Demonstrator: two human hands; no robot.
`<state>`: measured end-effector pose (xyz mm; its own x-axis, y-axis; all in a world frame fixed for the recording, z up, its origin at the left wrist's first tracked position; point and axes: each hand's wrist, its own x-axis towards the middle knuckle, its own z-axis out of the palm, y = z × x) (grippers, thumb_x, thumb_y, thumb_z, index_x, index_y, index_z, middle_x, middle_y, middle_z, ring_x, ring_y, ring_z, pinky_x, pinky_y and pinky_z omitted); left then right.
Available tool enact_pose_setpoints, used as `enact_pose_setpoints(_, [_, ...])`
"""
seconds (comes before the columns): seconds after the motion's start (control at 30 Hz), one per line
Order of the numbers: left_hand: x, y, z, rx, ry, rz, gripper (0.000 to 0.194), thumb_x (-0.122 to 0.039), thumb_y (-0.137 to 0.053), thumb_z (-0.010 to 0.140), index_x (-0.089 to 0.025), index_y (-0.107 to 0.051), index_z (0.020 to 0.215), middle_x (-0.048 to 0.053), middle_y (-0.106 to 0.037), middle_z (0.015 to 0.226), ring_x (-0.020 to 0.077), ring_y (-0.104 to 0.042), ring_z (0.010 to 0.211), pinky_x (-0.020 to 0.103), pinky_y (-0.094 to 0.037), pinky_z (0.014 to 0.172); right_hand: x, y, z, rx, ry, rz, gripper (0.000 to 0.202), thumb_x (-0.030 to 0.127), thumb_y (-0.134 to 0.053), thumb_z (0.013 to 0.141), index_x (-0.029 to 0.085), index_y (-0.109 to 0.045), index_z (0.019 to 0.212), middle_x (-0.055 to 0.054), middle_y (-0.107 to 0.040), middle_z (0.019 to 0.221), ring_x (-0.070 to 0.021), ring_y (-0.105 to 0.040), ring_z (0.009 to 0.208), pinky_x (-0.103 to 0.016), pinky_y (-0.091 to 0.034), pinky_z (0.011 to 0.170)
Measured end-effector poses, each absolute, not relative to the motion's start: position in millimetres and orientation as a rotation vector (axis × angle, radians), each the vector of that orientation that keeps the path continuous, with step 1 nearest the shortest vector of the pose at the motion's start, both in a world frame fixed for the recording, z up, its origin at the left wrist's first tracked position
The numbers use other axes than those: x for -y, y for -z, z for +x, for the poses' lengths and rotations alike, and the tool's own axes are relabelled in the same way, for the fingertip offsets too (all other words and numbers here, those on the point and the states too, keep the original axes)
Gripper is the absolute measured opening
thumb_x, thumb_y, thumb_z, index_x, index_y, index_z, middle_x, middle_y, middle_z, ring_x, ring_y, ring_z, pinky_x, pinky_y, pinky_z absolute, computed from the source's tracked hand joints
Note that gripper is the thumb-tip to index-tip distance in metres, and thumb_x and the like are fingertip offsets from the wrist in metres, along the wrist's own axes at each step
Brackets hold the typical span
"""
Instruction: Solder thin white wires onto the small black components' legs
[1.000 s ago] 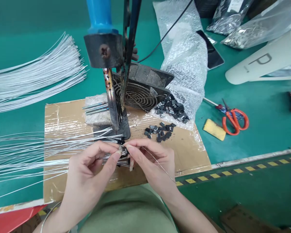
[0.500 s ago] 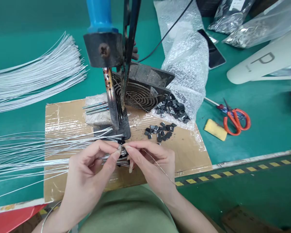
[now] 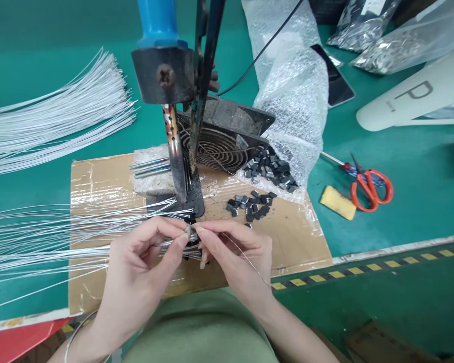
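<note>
My left hand (image 3: 144, 272) is closed in a pinch, thumb against forefinger, on a tiny greyish piece (image 3: 189, 230) too small to name. Close against it, the fingertips of my right hand (image 3: 238, 257) are pinched together too. A thin wire (image 3: 245, 256) runs from between the right fingers back over that hand towards the wrist. Just beyond my fingertips, the soldering iron (image 3: 177, 166) points down in its stand, its tip over a black base (image 3: 199, 199). White wires (image 3: 128, 227) with dark ends lie to the left, reaching under my left hand.
Cardboard (image 3: 98, 186) covers the work spot. Small black connectors (image 3: 249, 205) lie loose, with more heaped on bubble wrap (image 3: 291, 101). A fan (image 3: 219, 146) stands behind the iron. White wire bundle (image 3: 60, 116) at left; orange scissors (image 3: 371, 190) and yellow sponge (image 3: 338, 202) at right.
The view has shifted very slightly, so the bench things sit a little further right. Both hands keep the same pinched pose.
</note>
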<state>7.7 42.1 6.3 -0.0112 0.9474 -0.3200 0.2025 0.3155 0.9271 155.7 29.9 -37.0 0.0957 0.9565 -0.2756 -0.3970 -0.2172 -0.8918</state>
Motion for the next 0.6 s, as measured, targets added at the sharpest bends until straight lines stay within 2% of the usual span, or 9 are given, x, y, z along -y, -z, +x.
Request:
enact_pose_setpoints(0.07, [-44, -5, 6, -1.452, -0.82, 1.133, 0.013, -0.017, -0.075, 0.089, -0.021, -0.077, 0.076, 0.003, -0.077, 0.091, 0.0139, -0.071, 0.08, 0.02, -0.055, 0.072, -28, 39, 157, 0.738, -1.417, -1.189, 0.005, 0.027, -0.082, 0.089, 0.027, -0.086, 0.089, 0.0, -0.074, 0.073, -0.0116, -0.062, 0.051, -0.025, -0.056, 0.048])
enact_pose_setpoints(0.13, [-46, -4, 6, -1.443, -0.799, 1.141, 0.013, -0.016, -0.075, 0.089, -0.021, -0.077, 0.077, 0.003, -0.077, 0.091, 0.0142, -0.071, 0.08, 0.02, -0.055, 0.072, -24, 41, 161, 0.884, -1.347, -1.242, 0.012, 0.031, -0.074, 0.096, 0.028, -0.085, 0.1, 0.0, -0.07, 0.078, -0.0123, -0.061, 0.057, -0.027, -0.054, 0.054])
enact_pose_setpoints(0.27, [-49, -2, 6, -1.469, -0.803, 1.14, 0.011, -0.019, -0.076, 0.088, -0.02, -0.076, 0.077, 0.003, -0.078, 0.09, 0.0147, -0.07, 0.078, 0.022, -0.053, 0.07, -20, 43, 168, 1.124, -1.187, -1.245, 0.04, 0.038, -0.041, 0.111, 0.028, -0.075, 0.13, -0.002, -0.057, 0.084, -0.0162, -0.056, 0.072, -0.033, -0.049, 0.066])
enact_pose_setpoints(0.4, [-54, 0, 4, -1.49, -0.783, 1.179, 0.011, -0.02, -0.076, 0.088, -0.02, -0.075, 0.077, 0.002, -0.079, 0.09, 0.0139, -0.068, 0.076, 0.022, -0.051, 0.068, -20, 41, 171, 1.123, -1.166, -1.292, 0.036, 0.03, -0.036, 0.112, 0.029, -0.06, 0.138, 0.003, -0.057, 0.075, -0.0156, -0.052, 0.066, -0.031, -0.043, 0.06])
enact_pose_setpoints(0.47, [-57, 0, 3, -1.501, -0.772, 1.202, 0.011, -0.021, -0.076, 0.089, -0.02, -0.075, 0.078, 0.002, -0.079, 0.09, 0.0132, -0.066, 0.073, 0.022, -0.049, 0.064, -21, 39, 173, 1.153, -1.148, -1.316, 0.028, 0.024, -0.039, 0.11, 0.03, -0.055, 0.132, 0.005, -0.057, 0.07, -0.0151, -0.051, 0.062, -0.03, -0.04, 0.059])
enact_pose_setpoints(0.53, [-59, 0, 2, -1.515, -0.77, 1.203, 0.01, -0.022, -0.076, 0.089, -0.02, -0.075, 0.079, 0.001, -0.079, 0.09, 0.0124, -0.064, 0.071, 0.022, -0.046, 0.061, -22, 39, 176, 1.206, -1.124, -1.345, 0.015, 0.022, -0.042, 0.108, 0.027, -0.056, 0.111, 0.006, -0.053, 0.068, -0.0145, -0.047, 0.059, -0.03, -0.036, 0.057])
enact_pose_setpoints(0.6, [-60, 0, 2, -1.526, -0.768, 1.197, 0.01, -0.022, -0.077, 0.088, -0.02, -0.075, 0.079, 0.001, -0.078, 0.09, 0.0119, -0.064, 0.07, 0.022, -0.044, 0.059, -24, 38, 178, 1.257, -1.098, -1.384, 0.02, 0.02, -0.043, 0.106, 0.025, -0.049, 0.087, 0.005, -0.046, 0.069, -0.0142, -0.042, 0.059, -0.031, -0.032, 0.057])
